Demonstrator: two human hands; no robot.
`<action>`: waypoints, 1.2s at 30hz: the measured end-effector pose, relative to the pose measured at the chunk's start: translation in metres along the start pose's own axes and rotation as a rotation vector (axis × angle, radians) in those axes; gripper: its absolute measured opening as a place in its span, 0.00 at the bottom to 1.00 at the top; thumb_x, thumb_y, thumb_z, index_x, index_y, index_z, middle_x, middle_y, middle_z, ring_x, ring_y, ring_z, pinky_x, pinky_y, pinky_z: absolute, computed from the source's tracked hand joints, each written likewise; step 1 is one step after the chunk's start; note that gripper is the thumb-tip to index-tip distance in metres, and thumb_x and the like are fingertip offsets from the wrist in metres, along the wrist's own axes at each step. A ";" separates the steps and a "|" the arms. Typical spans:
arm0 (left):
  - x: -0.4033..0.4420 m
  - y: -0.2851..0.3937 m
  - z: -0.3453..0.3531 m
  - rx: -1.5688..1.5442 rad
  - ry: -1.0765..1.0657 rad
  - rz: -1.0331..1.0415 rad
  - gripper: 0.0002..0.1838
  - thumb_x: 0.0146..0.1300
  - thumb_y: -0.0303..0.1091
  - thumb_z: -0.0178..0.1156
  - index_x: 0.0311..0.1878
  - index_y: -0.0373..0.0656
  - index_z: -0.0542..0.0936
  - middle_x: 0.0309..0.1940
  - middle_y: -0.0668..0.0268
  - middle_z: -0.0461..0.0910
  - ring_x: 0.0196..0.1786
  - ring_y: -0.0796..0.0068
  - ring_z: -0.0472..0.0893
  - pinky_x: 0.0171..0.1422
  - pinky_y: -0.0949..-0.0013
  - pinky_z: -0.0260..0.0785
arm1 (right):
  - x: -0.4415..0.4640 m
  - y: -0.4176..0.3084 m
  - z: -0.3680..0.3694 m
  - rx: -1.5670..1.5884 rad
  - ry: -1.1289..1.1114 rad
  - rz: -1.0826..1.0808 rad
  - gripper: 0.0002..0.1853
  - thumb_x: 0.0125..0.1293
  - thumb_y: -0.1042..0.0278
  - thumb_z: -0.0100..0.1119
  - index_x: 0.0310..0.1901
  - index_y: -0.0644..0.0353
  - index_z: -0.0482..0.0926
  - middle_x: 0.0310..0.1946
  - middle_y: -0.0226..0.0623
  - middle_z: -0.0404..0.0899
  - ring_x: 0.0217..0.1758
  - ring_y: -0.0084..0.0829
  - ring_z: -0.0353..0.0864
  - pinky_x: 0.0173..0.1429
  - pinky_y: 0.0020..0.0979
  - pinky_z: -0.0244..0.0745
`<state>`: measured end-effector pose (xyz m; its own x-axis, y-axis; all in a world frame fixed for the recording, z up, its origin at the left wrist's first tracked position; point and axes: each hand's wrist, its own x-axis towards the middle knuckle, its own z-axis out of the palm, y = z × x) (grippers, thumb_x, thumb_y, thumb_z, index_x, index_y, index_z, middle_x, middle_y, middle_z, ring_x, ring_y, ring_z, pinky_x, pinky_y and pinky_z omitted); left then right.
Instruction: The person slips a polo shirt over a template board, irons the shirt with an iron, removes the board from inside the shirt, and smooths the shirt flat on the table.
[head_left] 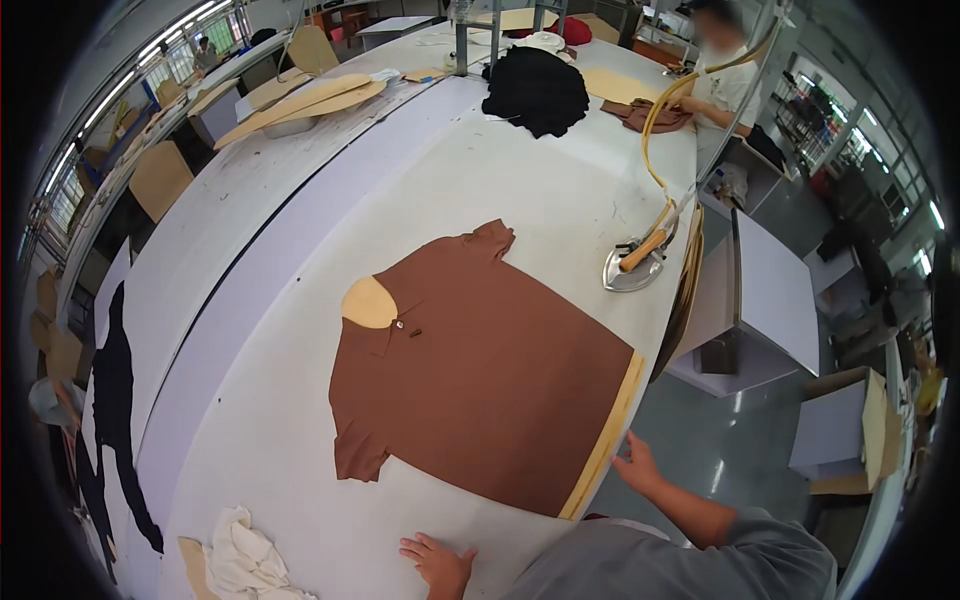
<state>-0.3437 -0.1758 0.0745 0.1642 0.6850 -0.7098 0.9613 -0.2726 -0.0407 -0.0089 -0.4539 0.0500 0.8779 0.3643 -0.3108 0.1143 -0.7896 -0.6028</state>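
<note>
A brown short-sleeved shirt point(490, 370) lies flat on the white table, stretched over a tan board that shows as an oval at the neck point(369, 303) and as a strip along the hem point(606, 437). My left hand point(440, 566) is at the table's near side, below the shirt and apart from it, with its fingers spread over the surface. By the table edge, just beyond the hem strip, my right hand point(637, 468) has its fingers apart and holds nothing. A steam iron point(635, 262) with a wooden handle rests on the table to the right of the shirt.
A yellow hose point(648, 140) runs up from the iron. Black cloth point(537, 90) is heaped at the far end, near another person point(722, 80) handling brown cloth. White cloth point(243, 556) lies at lower left, a black garment point(114, 400) further left. Boxes point(765, 290) stand beyond the right edge.
</note>
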 end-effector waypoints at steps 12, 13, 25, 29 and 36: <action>0.096 -0.051 -0.059 -0.381 0.787 0.396 0.26 0.66 0.39 0.65 0.63 0.36 0.76 0.66 0.47 0.73 0.67 0.41 0.73 0.71 0.49 0.66 | -0.008 -0.021 0.027 0.223 -0.007 0.229 0.40 0.70 0.65 0.65 0.78 0.71 0.58 0.58 0.51 0.75 0.51 0.37 0.80 0.54 0.33 0.80; 0.103 -0.053 -0.033 -0.256 0.920 0.432 0.27 0.66 0.38 0.64 0.65 0.37 0.74 0.70 0.46 0.70 0.71 0.40 0.70 0.75 0.45 0.62 | -0.006 -0.020 0.024 0.247 0.051 0.243 0.40 0.70 0.65 0.65 0.78 0.71 0.58 0.58 0.51 0.75 0.51 0.37 0.80 0.54 0.33 0.80; 0.116 -0.058 -0.015 -0.174 0.987 0.446 0.30 0.66 0.35 0.63 0.70 0.36 0.70 0.77 0.44 0.62 0.79 0.39 0.61 0.83 0.39 0.51 | -0.009 -0.009 0.031 0.103 -0.042 0.205 0.41 0.71 0.61 0.63 0.79 0.69 0.57 0.59 0.55 0.76 0.51 0.42 0.82 0.55 0.38 0.81; 0.116 -0.059 -0.014 -0.173 0.991 0.462 0.30 0.67 0.34 0.63 0.70 0.36 0.70 0.78 0.44 0.62 0.78 0.39 0.62 0.83 0.40 0.51 | -0.012 -0.012 0.029 0.080 -0.037 0.188 0.41 0.71 0.60 0.63 0.79 0.70 0.58 0.59 0.56 0.75 0.51 0.44 0.82 0.55 0.40 0.81; 0.118 -0.061 -0.014 -0.191 0.942 0.451 0.30 0.66 0.35 0.63 0.70 0.37 0.70 0.78 0.43 0.62 0.79 0.38 0.60 0.84 0.39 0.50 | -0.017 -0.039 0.021 0.047 -0.087 0.253 0.41 0.72 0.59 0.62 0.79 0.70 0.57 0.57 0.55 0.74 0.53 0.42 0.80 0.59 0.38 0.78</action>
<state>-0.3796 -0.0688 0.0034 0.5408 0.8162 0.2032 0.7742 -0.5775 0.2592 -0.0377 -0.4192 0.0635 0.8321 0.2010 -0.5169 -0.1272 -0.8380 -0.5307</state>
